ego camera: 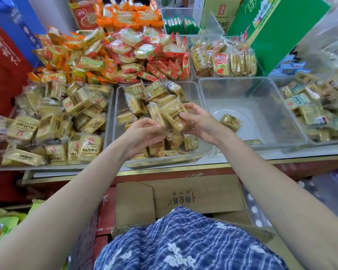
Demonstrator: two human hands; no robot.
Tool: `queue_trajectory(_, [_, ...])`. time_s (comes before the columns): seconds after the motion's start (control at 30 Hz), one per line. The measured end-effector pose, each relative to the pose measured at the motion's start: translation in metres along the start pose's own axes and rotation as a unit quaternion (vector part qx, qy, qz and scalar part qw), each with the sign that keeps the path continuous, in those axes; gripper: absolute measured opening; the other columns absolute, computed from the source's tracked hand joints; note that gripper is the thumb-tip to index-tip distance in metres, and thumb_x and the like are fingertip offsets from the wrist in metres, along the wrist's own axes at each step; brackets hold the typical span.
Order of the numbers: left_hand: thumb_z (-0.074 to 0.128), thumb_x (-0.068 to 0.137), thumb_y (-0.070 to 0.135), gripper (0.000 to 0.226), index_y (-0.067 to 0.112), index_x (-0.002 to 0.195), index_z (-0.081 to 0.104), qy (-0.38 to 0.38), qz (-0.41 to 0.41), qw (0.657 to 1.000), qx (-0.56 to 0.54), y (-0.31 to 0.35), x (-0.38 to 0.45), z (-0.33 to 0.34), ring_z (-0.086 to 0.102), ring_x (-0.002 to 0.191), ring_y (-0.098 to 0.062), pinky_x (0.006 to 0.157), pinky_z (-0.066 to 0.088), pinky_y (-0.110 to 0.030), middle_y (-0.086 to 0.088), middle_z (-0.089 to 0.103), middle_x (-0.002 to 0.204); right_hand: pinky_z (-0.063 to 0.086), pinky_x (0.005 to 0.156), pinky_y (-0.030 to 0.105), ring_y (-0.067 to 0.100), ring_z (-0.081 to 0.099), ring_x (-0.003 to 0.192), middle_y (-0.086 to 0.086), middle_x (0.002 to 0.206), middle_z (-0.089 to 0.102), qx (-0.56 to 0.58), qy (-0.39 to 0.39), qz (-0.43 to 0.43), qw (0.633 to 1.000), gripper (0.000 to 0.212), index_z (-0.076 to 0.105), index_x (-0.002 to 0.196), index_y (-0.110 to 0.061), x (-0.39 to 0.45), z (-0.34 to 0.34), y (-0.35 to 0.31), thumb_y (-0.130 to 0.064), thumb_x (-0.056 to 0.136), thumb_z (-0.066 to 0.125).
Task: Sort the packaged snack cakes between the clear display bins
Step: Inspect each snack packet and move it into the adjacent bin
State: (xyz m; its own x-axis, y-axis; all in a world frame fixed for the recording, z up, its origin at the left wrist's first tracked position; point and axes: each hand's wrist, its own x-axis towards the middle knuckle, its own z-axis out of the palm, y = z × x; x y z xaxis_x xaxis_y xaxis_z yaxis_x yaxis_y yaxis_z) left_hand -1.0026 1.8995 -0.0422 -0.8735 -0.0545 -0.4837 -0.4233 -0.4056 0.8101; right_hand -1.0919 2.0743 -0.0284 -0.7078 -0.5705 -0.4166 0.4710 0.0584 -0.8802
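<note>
My two hands meet over the middle clear bin, which is partly filled with yellow packaged snack cakes. Together they hold a small bunch of yellow snack cake packs above the pile. My left hand grips the bunch from the left and below. My right hand pinches it from the right, thumb on the front pack. The clear bin to the right holds a single yellow pack on its floor. The left bin is heaped with the same yellow packs.
Orange and red-wrapped snacks are piled behind the bins. A bin at the far right holds mixed yellow packs, another behind holds upright packs. A green carton leans at the back right. Cardboard boxes stand below the counter edge.
</note>
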Motion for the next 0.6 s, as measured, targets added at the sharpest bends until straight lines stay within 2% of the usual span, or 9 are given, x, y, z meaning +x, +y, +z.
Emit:
queue_trajectory(0.07, [0.058, 0.089, 0.005, 0.021, 0.012, 0.072, 0.047, -0.006, 0.01, 1.0, -0.005, 0.002, -0.004, 0.001, 0.067, 0.099, -0.026, 0.088, 0.054, -0.041, -0.009, 0.067, 0.101, 0.054, 0.059, 0.027, 0.013, 0.064, 0.076, 0.003, 0.1, 0.062, -0.041, -0.01, -0.002, 0.999, 0.021, 0.053, 0.106, -0.019, 0.0, 0.013, -0.004, -0.007, 0.091, 0.059])
queue_trajectory(0.13, [0.06, 0.087, 0.005, 0.022, 0.013, 0.073, 0.045, 0.005, 0.023, 0.999, -0.031, 0.003, -0.007, 0.0, 0.067, 0.095, -0.025, 0.086, 0.055, -0.042, -0.009, 0.067, 0.101, 0.051, 0.059, 0.025, 0.012, 0.062, 0.073, 0.002, 0.097, 0.062, -0.049, 0.007, -0.014, 0.999, 0.019, 0.053, 0.104, -0.018, 0.001, 0.022, -0.006, -0.007, 0.09, 0.06])
queue_trajectory(0.23, [0.061, 0.087, 0.001, 0.021, 0.012, 0.082, 0.043, 0.066, 0.043, 0.996, -0.05, 0.003, -0.012, -0.009, 0.066, 0.097, -0.025, 0.076, 0.059, -0.037, -0.016, 0.063, 0.115, 0.049, 0.057, 0.026, 0.014, 0.061, 0.074, 0.006, 0.102, 0.06, -0.023, 0.088, -0.047, 0.995, 0.023, 0.051, 0.106, -0.016, 0.004, 0.025, -0.007, -0.006, 0.089, 0.062])
queue_trajectory(0.3, [0.061, 0.086, -0.001, 0.025, 0.014, 0.098, 0.044, 0.081, 0.043, 0.993, -0.072, 0.005, -0.015, -0.017, 0.064, 0.104, -0.028, 0.074, 0.06, -0.037, -0.019, 0.059, 0.123, 0.049, 0.054, 0.026, 0.016, 0.062, 0.075, 0.01, 0.112, 0.06, 0.006, 0.126, -0.058, 0.99, 0.037, 0.046, 0.115, -0.02, 0.005, 0.02, -0.009, -0.001, 0.088, 0.061])
queue_trajectory(0.37, [0.061, 0.086, 0.0, 0.042, 0.02, 0.118, 0.042, 0.071, 0.044, 0.994, -0.076, 0.008, -0.019, -0.023, 0.062, 0.107, -0.029, 0.071, 0.06, -0.035, -0.017, 0.059, 0.122, 0.049, 0.056, 0.025, 0.017, 0.062, 0.071, 0.015, 0.12, 0.059, 0.025, 0.116, -0.056, 0.991, 0.056, 0.038, 0.127, -0.028, 0.005, 0.016, -0.01, 0.002, 0.087, 0.061])
queue_trajectory(0.43, [0.058, 0.089, 0.006, 0.05, 0.025, 0.131, 0.039, 0.063, 0.049, 0.995, -0.063, 0.013, -0.021, -0.024, 0.062, 0.102, -0.026, 0.066, 0.058, -0.028, -0.014, 0.058, 0.12, 0.052, 0.064, 0.029, 0.018, 0.064, 0.069, 0.017, 0.12, 0.059, 0.024, 0.094, -0.05, 0.994, 0.064, 0.034, 0.13, -0.035, 0.004, 0.015, -0.01, 0.002, 0.086, 0.062])
queue_trajectory(0.5, [0.053, 0.095, 0.014, 0.04, 0.018, 0.134, 0.044, 0.07, 0.037, 0.992, -0.096, 0.015, -0.021, -0.022, 0.062, 0.094, -0.021, 0.065, 0.057, -0.022, -0.015, 0.058, 0.122, 0.055, 0.074, 0.035, 0.023, 0.065, 0.074, 0.017, 0.118, 0.061, 0.049, 0.098, -0.049, 0.993, 0.054, 0.039, 0.121, -0.029, 0.005, 0.018, -0.009, 0.002, 0.085, 0.063])
queue_trajectory(0.6, [0.049, 0.098, 0.025, 0.031, 0.009, 0.124, 0.052, 0.081, -0.024, 0.972, -0.218, 0.018, -0.022, -0.016, 0.068, 0.074, -0.017, 0.059, 0.055, -0.016, -0.021, 0.058, 0.115, 0.056, 0.074, 0.03, 0.02, 0.065, 0.076, 0.01, 0.099, 0.066, 0.113, 0.134, -0.041, 0.984, 0.033, 0.045, 0.103, -0.016, 0.004, 0.024, -0.012, -0.007, 0.083, 0.069])
